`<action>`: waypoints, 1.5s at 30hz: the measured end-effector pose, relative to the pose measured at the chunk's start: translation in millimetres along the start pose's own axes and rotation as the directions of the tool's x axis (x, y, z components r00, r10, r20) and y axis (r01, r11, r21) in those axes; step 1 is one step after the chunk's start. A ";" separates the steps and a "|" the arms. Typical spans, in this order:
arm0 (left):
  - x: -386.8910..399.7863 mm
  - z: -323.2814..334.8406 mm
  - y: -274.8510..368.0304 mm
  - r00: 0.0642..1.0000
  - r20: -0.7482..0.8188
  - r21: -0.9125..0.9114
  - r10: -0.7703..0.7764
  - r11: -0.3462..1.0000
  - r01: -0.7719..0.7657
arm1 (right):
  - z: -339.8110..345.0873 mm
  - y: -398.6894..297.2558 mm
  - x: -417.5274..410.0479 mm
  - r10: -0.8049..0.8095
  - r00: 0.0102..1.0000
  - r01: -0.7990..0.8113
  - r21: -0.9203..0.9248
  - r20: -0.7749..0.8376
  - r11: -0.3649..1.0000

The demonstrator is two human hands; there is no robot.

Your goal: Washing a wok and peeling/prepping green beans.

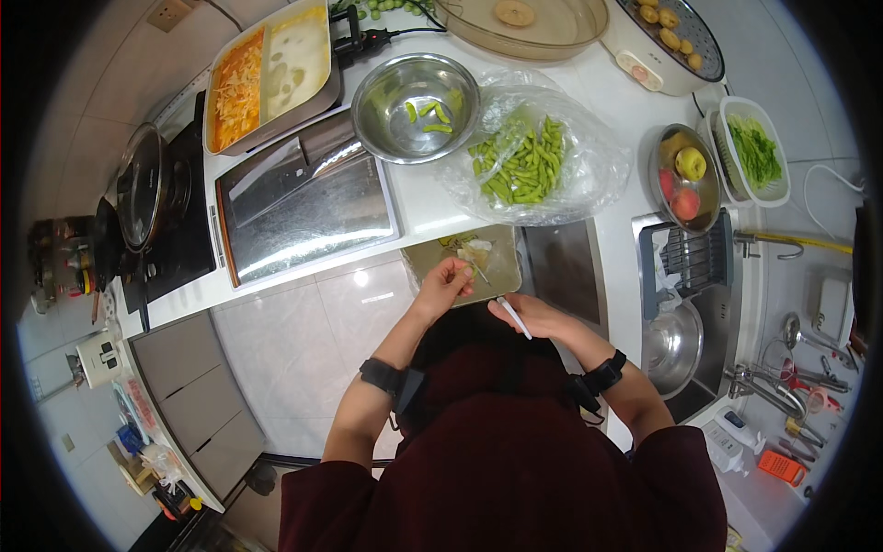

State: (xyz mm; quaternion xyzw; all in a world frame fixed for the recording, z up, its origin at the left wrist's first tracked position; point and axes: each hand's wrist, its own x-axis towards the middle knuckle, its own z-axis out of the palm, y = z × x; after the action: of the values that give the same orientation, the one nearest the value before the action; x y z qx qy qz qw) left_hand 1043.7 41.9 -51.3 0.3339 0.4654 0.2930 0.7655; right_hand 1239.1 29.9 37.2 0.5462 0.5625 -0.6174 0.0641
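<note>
My left hand [447, 284] pinches a green pod, mostly covered by the fingers, above a lined waste bin [422, 265]. In my right hand [541, 316] is a cutting tool with a white handle [514, 317]. Its thin blade points towards the left fingertips; whether it is scissors or a small knife is unclear. Pale scraps [476, 250] lie in the bin. On the counter ahead, a clear plastic bag [593, 176] holds a heap of edamame pods [522, 165]. Several pods [433, 114] rest in a stainless steel bowl [372, 114] to its left.
A divided electric pot [331, 83] with orange and pale broth stands back left, beside a lidded pan [141, 186]. Towards the right are a fruit bowl [666, 148], a basket of lettuce [779, 193], and a sink [710, 366]. A steamer [624, 52] holds small potatoes.
</note>
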 end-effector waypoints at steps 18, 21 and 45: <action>-2.2 -1.8 17.1 0.999 0.035 0.046 0.007 0.999 -0.008 | 3.7 19.2 7.6 -0.069 0.994 0.066 -0.041 -0.082 0.997; -3.4 -5.9 19.2 0.999 0.048 0.039 -0.019 0.999 0.018 | 0.7 17.1 5.2 0.050 0.998 -0.043 0.145 -0.042 0.989; -11.7 -5.7 28.9 0.995 0.088 0.037 0.056 0.998 -0.059 | -12.3 16.0 -6.5 -0.018 0.997 0.011 0.094 0.080 0.996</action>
State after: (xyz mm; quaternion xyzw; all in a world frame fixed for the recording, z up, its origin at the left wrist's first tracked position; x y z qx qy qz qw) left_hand 1029.9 51.9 -24.6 0.3746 0.4275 0.2910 0.7696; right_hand 1260.1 30.1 34.9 0.5192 0.5339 -0.6649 0.0566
